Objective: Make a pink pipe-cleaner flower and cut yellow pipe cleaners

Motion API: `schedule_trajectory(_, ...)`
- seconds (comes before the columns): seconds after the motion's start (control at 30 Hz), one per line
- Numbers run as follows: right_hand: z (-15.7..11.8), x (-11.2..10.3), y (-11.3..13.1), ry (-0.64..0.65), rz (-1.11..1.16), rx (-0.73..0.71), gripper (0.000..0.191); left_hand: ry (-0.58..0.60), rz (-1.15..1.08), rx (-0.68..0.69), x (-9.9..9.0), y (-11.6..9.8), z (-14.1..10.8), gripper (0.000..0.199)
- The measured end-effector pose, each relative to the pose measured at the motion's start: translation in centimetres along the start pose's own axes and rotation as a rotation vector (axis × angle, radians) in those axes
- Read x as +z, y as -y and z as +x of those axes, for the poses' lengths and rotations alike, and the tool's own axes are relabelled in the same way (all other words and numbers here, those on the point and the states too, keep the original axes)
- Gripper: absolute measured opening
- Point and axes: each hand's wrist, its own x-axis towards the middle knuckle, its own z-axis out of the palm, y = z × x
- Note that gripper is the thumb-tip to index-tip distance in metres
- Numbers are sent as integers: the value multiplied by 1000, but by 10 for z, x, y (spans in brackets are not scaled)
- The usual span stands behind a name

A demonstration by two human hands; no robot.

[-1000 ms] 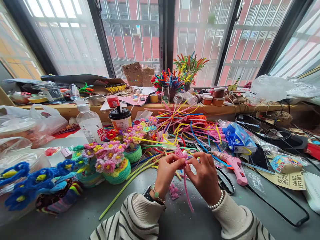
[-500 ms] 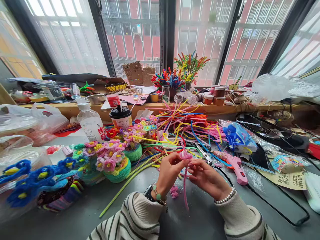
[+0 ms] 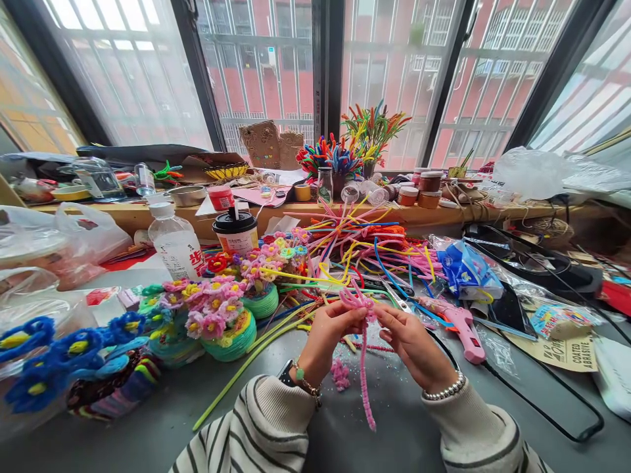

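Observation:
Between my hands is a pink pipe cleaner (image 3: 365, 387), bent into loops at the top, with one long tail hanging down towards the table. My left hand (image 3: 331, 332) pinches it just under the loops. At the same spot, the thumb and fingertips of my right hand (image 3: 411, 341) close on its right side. Below, on the grey table (image 3: 374, 450), lies a small pink fuzzy piece (image 3: 340, 374). A pair of scissors (image 3: 397, 297) rests behind my right hand, near a pink glue gun (image 3: 462, 328).
Pipe-cleaner flowers in pots (image 3: 229, 338) crowd the left, beside a bottle (image 3: 173, 246) and a lidded cup (image 3: 235, 233). Loose pipe cleaners (image 3: 345, 240) pile up behind my hands. The glue gun's black cable (image 3: 537, 407) loops across the right side. Jars (image 3: 428, 190) line the wooden ledge.
The loops of the pink pipe cleaner have tipped left and spread apart, and its tail hangs slightly lower. My fingers have shifted their hold on it. The view has moved slightly.

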Motion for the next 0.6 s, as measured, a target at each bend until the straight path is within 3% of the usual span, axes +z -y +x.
schedule_trajectory(0.27,3,1,-2,-70,-85,-120,25,25,-9,-53,-2,-2,1,20)
schedule_trajectory(0.4,3,-6,0,-255,-403,-373,31,77,62,-93,-4,-3,1,17)
schedule_trajectory(0.5,0,-7,3,-207,-538,-457,28,177,82,-111,-3,-2,-1,18)
schedule_trajectory(0.6,-2,-5,3,-160,-618,-507,24,200,86,-90,-2,-1,-3,18)
